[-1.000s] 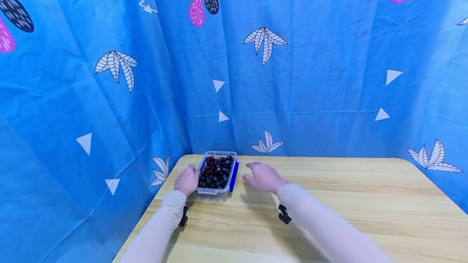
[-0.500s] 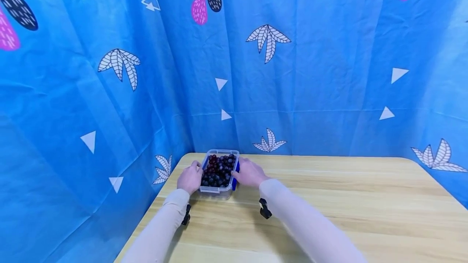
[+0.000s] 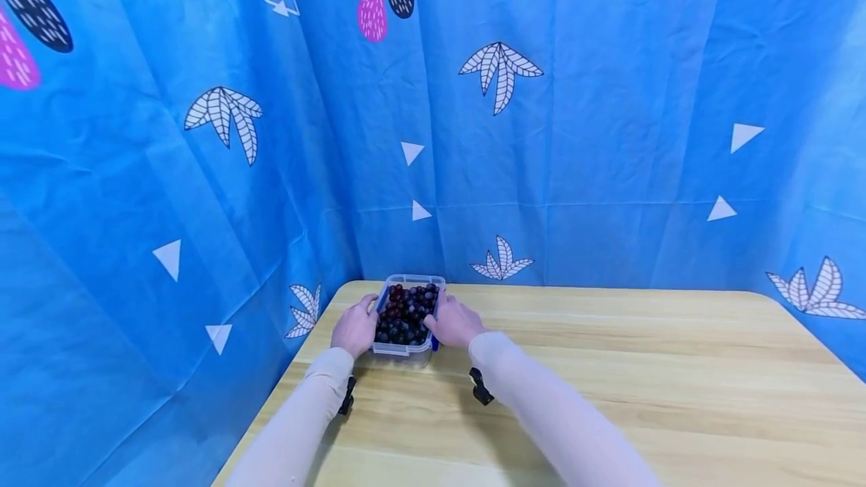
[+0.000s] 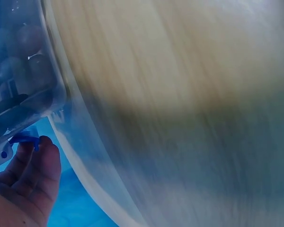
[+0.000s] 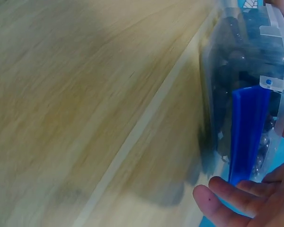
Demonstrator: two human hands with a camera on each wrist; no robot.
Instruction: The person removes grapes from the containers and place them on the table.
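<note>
A clear plastic food container (image 3: 391, 349), lidless and filled with dark grapes (image 3: 407, 313), sits at the table's far left corner. My left hand (image 3: 355, 331) grips its left side, fingertips at a blue clip (image 4: 26, 135) in the left wrist view. On the opposite side my right hand (image 3: 456, 323) holds the wall, thumb over the rim. The right wrist view shows a long blue clip (image 5: 248, 135) hanging down that side, with the right fingers (image 5: 236, 198) around its lower end. Part of each long rim is hidden by the hands.
The wooden table (image 3: 609, 367) stretches away to the right and toward me. A blue patterned curtain (image 3: 595, 134) hangs right behind the table's back edge and along its left side. Each wrist carries a black strap mount (image 3: 481, 386).
My right hand has moved left from beside the container and taken hold of its right side. My left hand stays on the left side; the view has shifted slightly.
</note>
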